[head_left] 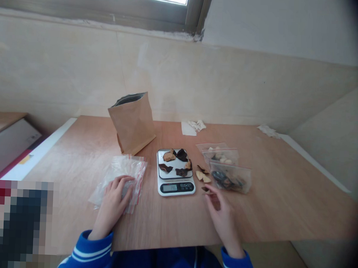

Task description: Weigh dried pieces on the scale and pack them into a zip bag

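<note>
Left hand [113, 200] flat, fingers spread on stack of zip bags [120, 179] left of scale [175, 172] — thin, slippery; peel by edge. Right hand [219, 214] right of scale, pinching dark dried chip [206, 189] — light, brittle.

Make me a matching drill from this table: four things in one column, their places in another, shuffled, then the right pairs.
1. paper bag
2. kitchen scale
3. stack of empty zip bags
4. small dark piece

A. under the left hand
B. at the right hand fingertips
C. standing open, behind the others
D. mid-table, dried slices on its tray

Pairs: 1-C, 2-D, 3-A, 4-B
</note>
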The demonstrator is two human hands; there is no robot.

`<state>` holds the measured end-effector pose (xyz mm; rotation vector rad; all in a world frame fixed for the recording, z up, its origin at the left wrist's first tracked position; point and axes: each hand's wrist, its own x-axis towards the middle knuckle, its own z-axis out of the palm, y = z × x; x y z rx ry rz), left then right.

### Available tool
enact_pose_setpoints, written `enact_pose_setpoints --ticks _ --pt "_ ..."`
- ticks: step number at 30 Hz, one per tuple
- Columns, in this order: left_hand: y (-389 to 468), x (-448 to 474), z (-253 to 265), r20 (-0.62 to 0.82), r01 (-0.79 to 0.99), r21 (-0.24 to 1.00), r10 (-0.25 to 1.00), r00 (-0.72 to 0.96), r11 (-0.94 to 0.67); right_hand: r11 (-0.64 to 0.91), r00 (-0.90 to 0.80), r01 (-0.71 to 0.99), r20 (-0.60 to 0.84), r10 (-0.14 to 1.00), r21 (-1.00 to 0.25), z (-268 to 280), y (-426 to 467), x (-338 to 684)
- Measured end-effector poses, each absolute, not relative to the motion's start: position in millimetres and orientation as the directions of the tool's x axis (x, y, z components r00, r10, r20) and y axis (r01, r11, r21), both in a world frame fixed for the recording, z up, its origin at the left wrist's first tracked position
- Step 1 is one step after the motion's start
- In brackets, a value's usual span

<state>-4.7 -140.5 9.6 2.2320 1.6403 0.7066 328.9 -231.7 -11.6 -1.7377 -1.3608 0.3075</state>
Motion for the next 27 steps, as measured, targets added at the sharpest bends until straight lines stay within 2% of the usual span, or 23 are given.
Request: enact_pose_setpoints --ticks 4,10,21,27 --pt "-140 -5 10 0.221 0.805 0.5 0.946 0.238 -0.319 0.072 0.354 0.634 0.371 0.858 -0.77 26 -196 312" --pt "-142 -4 11 0.218 0.816 0.491 0.95 0.224 -0.305 0.205 0.091 0.776 0.428 0.899 -0.596 60 -145 291" --pt "-141 -5 8 0.218 0.809 0.495 0.947 0.236 -0.316 0.092 0.3 0.755 0.466 0.832 -0.65 -9 -195 322" --pt "-140 -6 6 0.233 0.816 0.482 0.944 0.232 -0.32 0.132 0.259 0.734 0.455 0.852 -0.666 2 -186 311"
